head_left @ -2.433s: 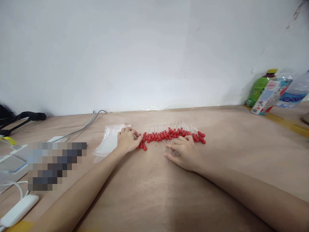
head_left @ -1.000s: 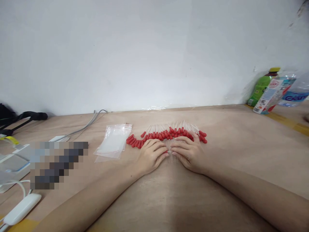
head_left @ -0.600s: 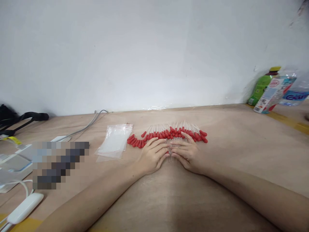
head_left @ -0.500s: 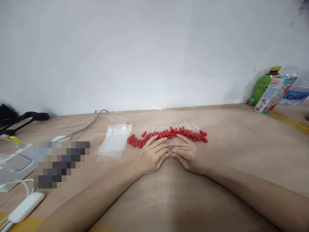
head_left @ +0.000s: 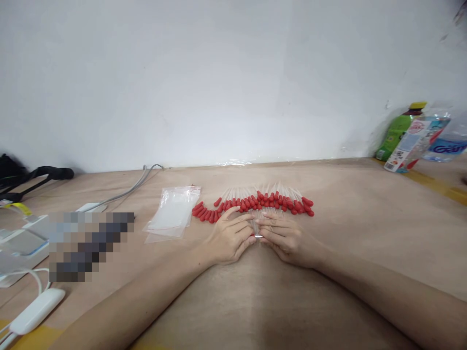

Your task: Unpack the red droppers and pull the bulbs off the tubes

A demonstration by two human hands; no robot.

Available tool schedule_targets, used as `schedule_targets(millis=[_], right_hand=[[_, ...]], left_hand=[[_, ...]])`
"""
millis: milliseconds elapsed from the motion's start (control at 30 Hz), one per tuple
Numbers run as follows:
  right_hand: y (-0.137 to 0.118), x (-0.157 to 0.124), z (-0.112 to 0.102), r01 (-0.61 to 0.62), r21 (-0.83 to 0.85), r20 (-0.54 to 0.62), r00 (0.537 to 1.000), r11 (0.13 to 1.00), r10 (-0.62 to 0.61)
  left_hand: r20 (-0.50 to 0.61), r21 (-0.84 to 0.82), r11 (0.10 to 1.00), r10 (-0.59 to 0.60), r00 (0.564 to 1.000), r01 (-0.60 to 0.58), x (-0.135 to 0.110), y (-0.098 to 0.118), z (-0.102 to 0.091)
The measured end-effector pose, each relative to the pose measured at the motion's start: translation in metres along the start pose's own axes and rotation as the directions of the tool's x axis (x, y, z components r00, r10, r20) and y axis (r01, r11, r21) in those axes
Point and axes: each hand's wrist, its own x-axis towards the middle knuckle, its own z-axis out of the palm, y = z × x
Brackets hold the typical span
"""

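A yellow-capped green bottle [head_left: 396,132] sits near the white wall [head_left: 233,82], a grey cable [head_left: 133,187] well left.

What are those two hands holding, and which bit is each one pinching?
The left hand pinches a red bulb; the right hand holds a clear tube near that bulb. Most of each is hidden.

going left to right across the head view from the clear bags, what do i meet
Clear bags, left hand, held tube, right hand, green bottle, blue-labelled bottle.
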Motion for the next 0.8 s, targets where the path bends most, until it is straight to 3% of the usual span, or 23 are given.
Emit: schedule_targets(millis=[333, 800], right_hand=[[0.003, -0.001, -0.009, 0.146, -0.135, 0.019, 0.989, 0.980, -0.145], [0.004, 0.002, -0.025, 0.253, -0.131, 0.105, 0.965, 0.959, -0.240]], left_hand=[[0.034, -0.015, 1.000, -0.004, 0.999, 0.004, -0.003, -0.001, -0.002], [0.069, -0.081, 0.996, -0.039, 0.997, 0.044, -0.004, 0.001, -0.006]])
